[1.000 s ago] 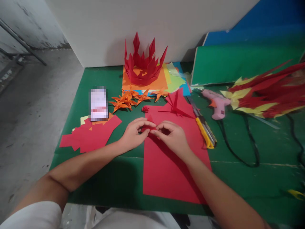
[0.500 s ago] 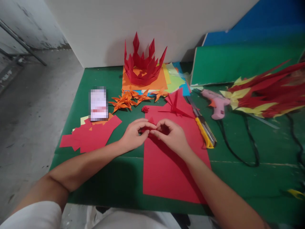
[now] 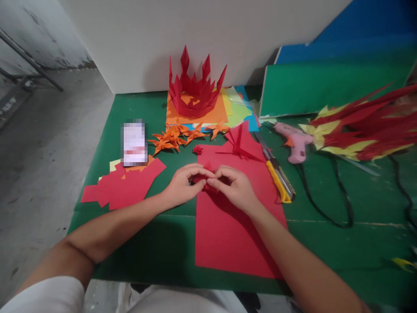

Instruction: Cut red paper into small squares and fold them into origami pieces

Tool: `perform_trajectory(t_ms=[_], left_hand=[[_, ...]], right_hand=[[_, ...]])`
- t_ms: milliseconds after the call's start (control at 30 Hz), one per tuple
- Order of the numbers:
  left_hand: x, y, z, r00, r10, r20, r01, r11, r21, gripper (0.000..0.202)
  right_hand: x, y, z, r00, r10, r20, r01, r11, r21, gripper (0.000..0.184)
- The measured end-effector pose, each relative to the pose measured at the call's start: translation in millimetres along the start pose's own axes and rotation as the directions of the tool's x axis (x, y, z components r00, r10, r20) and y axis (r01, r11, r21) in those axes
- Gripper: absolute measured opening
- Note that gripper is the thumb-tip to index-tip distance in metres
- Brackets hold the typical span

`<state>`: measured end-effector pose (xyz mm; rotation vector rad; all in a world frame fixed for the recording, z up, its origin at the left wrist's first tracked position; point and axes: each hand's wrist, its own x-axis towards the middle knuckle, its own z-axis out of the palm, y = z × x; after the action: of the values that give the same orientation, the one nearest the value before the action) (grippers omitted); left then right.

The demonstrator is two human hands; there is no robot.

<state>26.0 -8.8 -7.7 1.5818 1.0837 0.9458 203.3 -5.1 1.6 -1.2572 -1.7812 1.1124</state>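
Note:
Between my two hands is a small folded piece of red paper (image 3: 208, 167), mostly hidden by fingers. My left hand (image 3: 185, 184) pinches it from the left, and my right hand (image 3: 235, 188) pinches it from the right, the fingertips meeting. Both are held above a large red paper sheet (image 3: 239, 243). Just beyond them, at the sheet's top left corner, sits a tiny red paper rose (image 3: 197, 149). A folded red paper piece (image 3: 243, 145) with raised flaps lies at the sheet's far edge.
A yellow utility knife (image 3: 278, 180) rests right of the sheet, then a pink glue gun (image 3: 295, 141) with its black cord. Behind are orange paper flowers (image 3: 167, 140) and a red paper crown (image 3: 195, 95). Red paper scraps (image 3: 125, 187) and a blurred phone (image 3: 134, 142) lie left.
My fingers have shifted slightly on the small folded red paper, and a bit more of it shows under the fingertips. The rest stays in place apart from a slight camera shift.

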Motion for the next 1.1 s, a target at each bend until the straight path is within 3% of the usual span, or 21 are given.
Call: perform_trajectory(t_ms=[233,367,600,900,1100], left_hand=[[3.0,-5.0,-1.7,0.995,-0.083,-0.047,0.068,0.963,-0.262,0.017],[3.7,-5.8,-2.1,0.992,-0.108,-0.070,0.081,0.945,-0.316,0.017],[2.2,-0.5,0.0,0.977,-0.192,-0.094,0.134,0.893,-0.430,0.017],[2.8,-0.5,0.1,0.969,-0.220,-0.114,0.142,0.869,-0.475,0.019],[4.4,-2.6,-1.4,0.968,-0.206,-0.145,0.116,0.876,-0.469,0.019]], right_hand=[[-1.3,-3.3,1.0,1.000,-0.008,0.027,0.009,0.998,-0.070,0.033],[-2.0,-4.6,2.1,0.999,-0.039,0.034,0.044,0.985,-0.166,0.039],[-2.6,-3.5,3.0,0.999,0.017,0.043,-0.011,0.991,-0.131,0.038],[-1.2,-0.5,1.8,0.997,0.037,0.064,-0.034,0.998,-0.049,0.039],[-1.1,2.4,0.8,0.997,0.043,0.057,-0.042,0.999,-0.003,0.028]])
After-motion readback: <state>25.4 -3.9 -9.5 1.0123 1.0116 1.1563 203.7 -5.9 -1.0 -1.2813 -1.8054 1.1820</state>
